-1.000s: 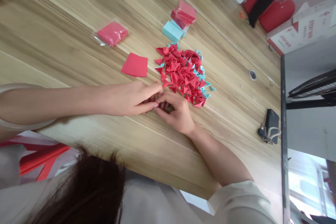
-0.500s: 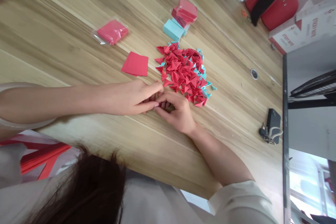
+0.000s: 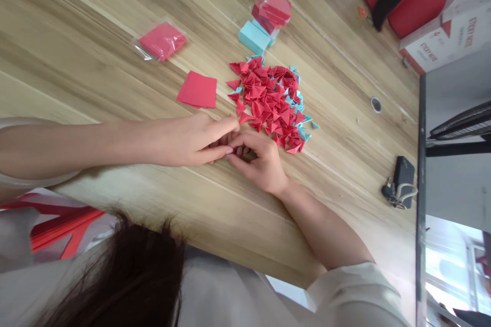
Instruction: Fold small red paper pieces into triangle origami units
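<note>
Fingers (image 3: 215,154) of the left hand (image 3: 192,138) are drawn together in a pinch, thumb on the side nearer the body, and their tips meet those of the right hand (image 3: 264,163), which is curled with thumb and forefinger nearly closed. Between the tips shows a sliver of a small red piece (image 3: 234,149), seemingly held by both hands; most of it is hidden, so its shape cannot be told. Both hands are low over the wood-grained bench (image 3: 88,76), just beside the near edge of a pile of folded paper triangles (image 3: 268,102), mostly red, with light blue ones showing along its far and right sides. Beyond the left hand lies a small stack of flat red sheets (image 3: 197,89), slightly fanned, and farther off a red packet (image 3: 163,42) in clear wrapping. Just past the pile sit a light blue block (image 3: 253,37) and, against it, stacked red blocks (image 3: 275,6), the top one wrapped in clear film. Toward the right of the bench are a small round ring (image 3: 376,104) and a black case (image 3: 404,169) with keys (image 3: 389,192) against it; a white box (image 3: 441,41) printed STICKY NOTE stands at the far right.
</note>
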`<action>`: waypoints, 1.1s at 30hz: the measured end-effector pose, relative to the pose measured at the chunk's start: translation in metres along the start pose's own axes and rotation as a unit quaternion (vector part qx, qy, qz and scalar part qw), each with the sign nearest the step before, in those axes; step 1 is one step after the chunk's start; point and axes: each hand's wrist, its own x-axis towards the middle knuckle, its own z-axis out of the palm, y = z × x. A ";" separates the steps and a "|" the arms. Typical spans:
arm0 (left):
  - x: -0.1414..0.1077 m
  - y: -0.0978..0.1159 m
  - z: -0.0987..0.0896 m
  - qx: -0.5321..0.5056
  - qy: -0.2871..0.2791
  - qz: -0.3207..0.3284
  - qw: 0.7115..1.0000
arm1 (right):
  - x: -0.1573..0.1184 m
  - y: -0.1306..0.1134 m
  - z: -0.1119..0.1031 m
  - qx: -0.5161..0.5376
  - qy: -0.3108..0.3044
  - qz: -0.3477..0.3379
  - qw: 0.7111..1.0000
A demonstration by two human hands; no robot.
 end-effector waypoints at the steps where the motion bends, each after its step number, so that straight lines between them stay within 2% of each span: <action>1: -0.001 0.002 -0.001 0.001 -0.005 -0.009 1.000 | 0.000 0.000 0.000 -0.002 -0.001 0.003 1.000; 13: -0.003 0.009 -0.004 0.005 -0.015 -0.024 1.000 | 0.000 0.000 0.000 0.010 -0.004 0.003 1.000; 22: 0.000 -0.003 0.001 -0.001 0.001 0.004 1.000 | -0.001 0.000 0.000 0.006 -0.004 0.000 1.000; 33: -0.001 -0.002 0.001 -0.011 0.014 0.009 1.000 | 0.000 -0.001 0.000 -0.009 -0.007 0.007 1.000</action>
